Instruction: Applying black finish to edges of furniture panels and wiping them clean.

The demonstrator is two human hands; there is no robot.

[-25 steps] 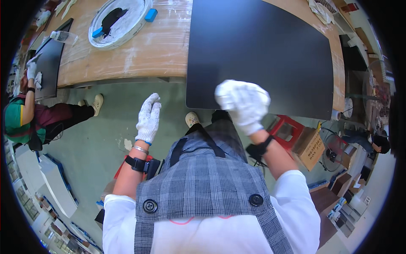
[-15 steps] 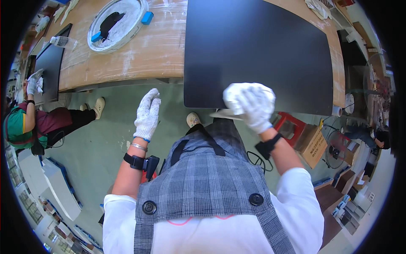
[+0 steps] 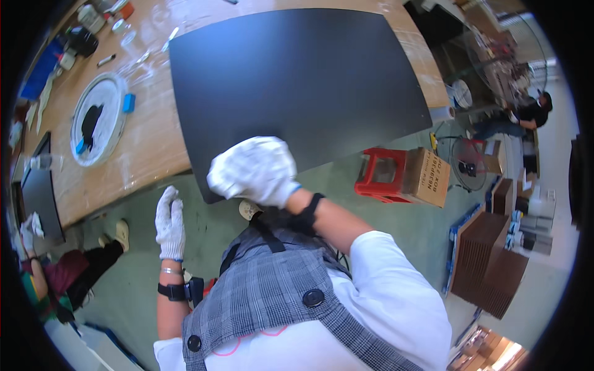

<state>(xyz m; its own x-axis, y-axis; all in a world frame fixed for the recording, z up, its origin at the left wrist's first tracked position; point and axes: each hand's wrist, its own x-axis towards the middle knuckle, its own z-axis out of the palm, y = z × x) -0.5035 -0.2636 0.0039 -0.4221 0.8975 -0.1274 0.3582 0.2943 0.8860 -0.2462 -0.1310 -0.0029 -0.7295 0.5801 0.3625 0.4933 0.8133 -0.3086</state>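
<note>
A large flat black panel (image 3: 297, 80) lies on the wooden-topped table, its near edge overhanging. My right hand (image 3: 266, 176), in a white knitted glove, is bent over a bunched white cloth (image 3: 238, 170) at the panel's near left corner. Glove and cloth are both white and slightly blurred, so where one stops is hard to see. Off the table's front edge, left of the panel, my left hand (image 3: 169, 226) hangs in the air in a matching glove. Its fingers point forward, slightly curved, with nothing in them.
A round white tub lid (image 3: 117, 139) with a black smear and blue blocks sits on the table (image 3: 151, 148). Bottles stand at the far left. A red stool (image 3: 374, 173) and a cardboard box (image 3: 427, 178) are right. Another person's gloved hand (image 3: 28, 235) wipes a dark panel left.
My right hand has moved left along the panel's near edge to its left corner. My view has turned right, shifting the scene. The left hand stays raised and free.
</note>
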